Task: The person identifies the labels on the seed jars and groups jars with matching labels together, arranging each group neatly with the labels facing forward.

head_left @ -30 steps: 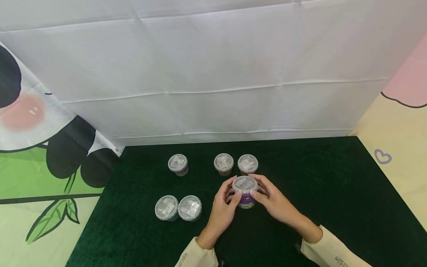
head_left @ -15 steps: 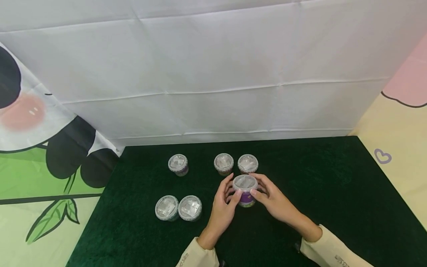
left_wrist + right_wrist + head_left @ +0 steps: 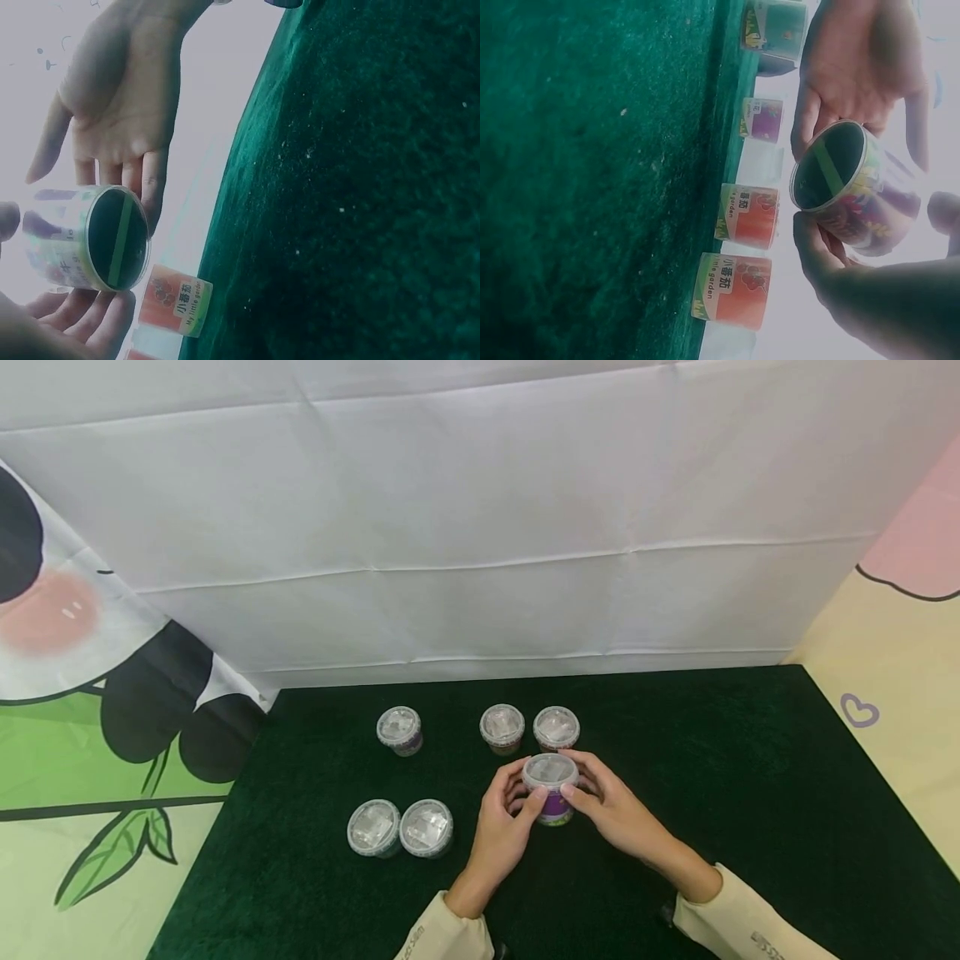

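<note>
Between my two hands is a clear lidded plastic cup (image 3: 556,806) with a purple label. My left hand (image 3: 504,827) grips its left side, thumb at the front and fingers behind. On its right side my right hand (image 3: 622,814) holds it the same way. Both wrist views show the underside of the cup (image 3: 831,166), dark with a pale green strip, raised off the table. Just behind it stand two lidded cups, one on the left (image 3: 502,727) and one on the right (image 3: 557,727); their labels are red with tomatoes in the right wrist view.
The table has a dark green cloth (image 3: 712,760). A purple-labelled cup (image 3: 401,731) stands at the back left. Two more lidded cups, one (image 3: 374,828) beside the other (image 3: 427,828), are at the front left. A white cloth wall (image 3: 480,610) rises behind the table.
The held cup and both hands have barely shifted, with only a slight rise and fall. The other cups are where they were.
</note>
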{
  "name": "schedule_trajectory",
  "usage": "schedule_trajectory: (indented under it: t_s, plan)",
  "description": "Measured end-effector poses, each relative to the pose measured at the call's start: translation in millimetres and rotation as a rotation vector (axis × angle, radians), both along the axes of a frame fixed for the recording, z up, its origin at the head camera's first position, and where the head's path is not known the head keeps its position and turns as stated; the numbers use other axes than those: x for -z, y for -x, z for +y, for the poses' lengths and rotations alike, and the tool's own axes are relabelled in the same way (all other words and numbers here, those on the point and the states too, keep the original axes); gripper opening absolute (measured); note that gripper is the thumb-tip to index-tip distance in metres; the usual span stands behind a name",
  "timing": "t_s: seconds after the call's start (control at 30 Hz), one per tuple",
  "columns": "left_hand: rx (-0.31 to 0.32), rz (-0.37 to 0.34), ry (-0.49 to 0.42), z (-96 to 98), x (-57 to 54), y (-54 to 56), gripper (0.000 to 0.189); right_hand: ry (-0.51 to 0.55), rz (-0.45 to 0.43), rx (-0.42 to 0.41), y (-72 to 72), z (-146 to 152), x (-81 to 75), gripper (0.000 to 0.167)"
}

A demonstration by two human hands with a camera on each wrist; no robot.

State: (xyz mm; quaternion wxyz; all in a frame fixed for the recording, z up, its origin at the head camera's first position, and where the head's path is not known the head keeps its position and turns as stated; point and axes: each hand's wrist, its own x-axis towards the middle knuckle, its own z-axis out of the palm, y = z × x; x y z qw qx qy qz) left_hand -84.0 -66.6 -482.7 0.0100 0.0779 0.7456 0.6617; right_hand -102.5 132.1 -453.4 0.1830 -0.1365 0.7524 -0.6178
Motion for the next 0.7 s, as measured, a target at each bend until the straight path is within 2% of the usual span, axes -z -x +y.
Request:
schedule_trajectory:
  t_s: [0.27,0.53,0.7]
  plan:
    - [0.045,-0.042,-0.007,-1.6,-2.1,0.0,0.053,-0.001,0.021,-0.004,0.3,3.3,0.1,0.06]
    - [-0.017,-0.002,-0.016,0.3,0.7,0.7,0.047,-0.034,0.003,0.014,-0.3,1.5,-0.6,0.061]
    - [-0.015,-0.018,-0.006,1.3,0.0,-0.6,0.047,-0.029,0.011,0.028,-0.8,1.9,0.1,0.059]
